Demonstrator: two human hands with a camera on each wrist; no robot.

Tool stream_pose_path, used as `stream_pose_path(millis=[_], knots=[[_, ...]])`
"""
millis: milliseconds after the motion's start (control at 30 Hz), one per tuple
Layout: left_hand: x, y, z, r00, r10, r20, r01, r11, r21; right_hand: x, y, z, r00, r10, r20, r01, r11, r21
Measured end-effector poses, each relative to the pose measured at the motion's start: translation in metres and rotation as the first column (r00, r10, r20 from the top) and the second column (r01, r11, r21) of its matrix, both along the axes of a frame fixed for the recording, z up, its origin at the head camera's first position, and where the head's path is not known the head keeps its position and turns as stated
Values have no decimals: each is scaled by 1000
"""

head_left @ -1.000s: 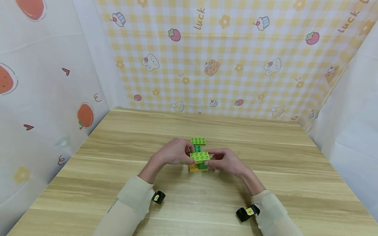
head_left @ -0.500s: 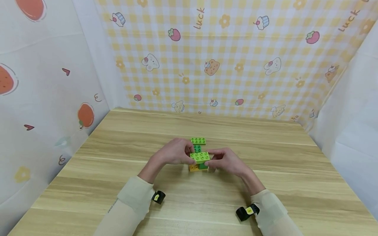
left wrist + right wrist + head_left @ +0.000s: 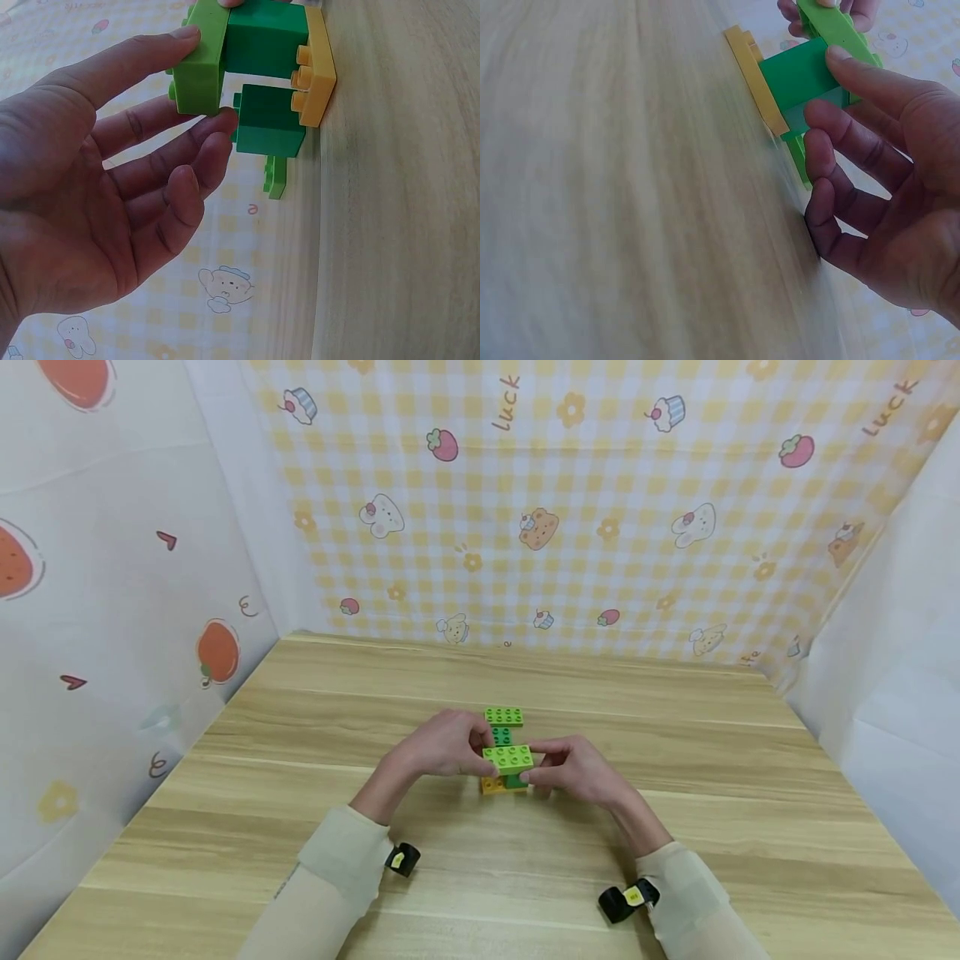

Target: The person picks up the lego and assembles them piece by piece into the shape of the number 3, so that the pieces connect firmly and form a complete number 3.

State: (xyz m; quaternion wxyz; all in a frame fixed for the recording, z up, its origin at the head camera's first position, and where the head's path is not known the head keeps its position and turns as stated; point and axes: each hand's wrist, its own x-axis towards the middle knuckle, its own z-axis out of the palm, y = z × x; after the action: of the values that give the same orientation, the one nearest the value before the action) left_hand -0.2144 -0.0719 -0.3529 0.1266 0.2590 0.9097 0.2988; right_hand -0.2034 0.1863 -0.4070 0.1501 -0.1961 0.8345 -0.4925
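Note:
A light green eight-stud brick (image 3: 507,759) sits at the top of a small build, its left end pinched between thumb and fingers of my left hand (image 3: 447,747). My right hand (image 3: 579,772) grips the other end, its thumb beside a dark green block (image 3: 799,73) under the brick. At the bottom lies a yellow-orange piece (image 3: 320,67) on the table. A second dark green block (image 3: 270,120) stands behind the first in the left wrist view. The right hand's lower fingers curl loosely.
A flat light green brick (image 3: 504,717) lies at the far side of the build on the wooden table (image 3: 375,693). Patterned cloth (image 3: 480,527) rises behind the table, with white cloth at both sides. Black wrist cameras sit at both sleeves.

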Motion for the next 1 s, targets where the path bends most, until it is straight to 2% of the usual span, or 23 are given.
stream_pose_path(millis=[233, 500, 700, 1000], knots=[[1, 0, 0, 1000, 1, 2, -1, 1000, -3, 0, -1, 0, 1000, -8, -2, 8, 1000, 4], [2, 0, 0, 1000, -1, -5, 1, 1000, -1, 0, 4, 2, 999, -2, 51, 5, 999, -51], [1, 1, 2, 1000, -10, -11, 10, 1000, -2, -1, 4, 3, 1000, 7, 23, -7, 999, -35], [0, -2, 0, 1000, -16, 24, 15, 1000, 21, 1, 3, 2, 1000, 4, -11, -4, 1000, 3]])
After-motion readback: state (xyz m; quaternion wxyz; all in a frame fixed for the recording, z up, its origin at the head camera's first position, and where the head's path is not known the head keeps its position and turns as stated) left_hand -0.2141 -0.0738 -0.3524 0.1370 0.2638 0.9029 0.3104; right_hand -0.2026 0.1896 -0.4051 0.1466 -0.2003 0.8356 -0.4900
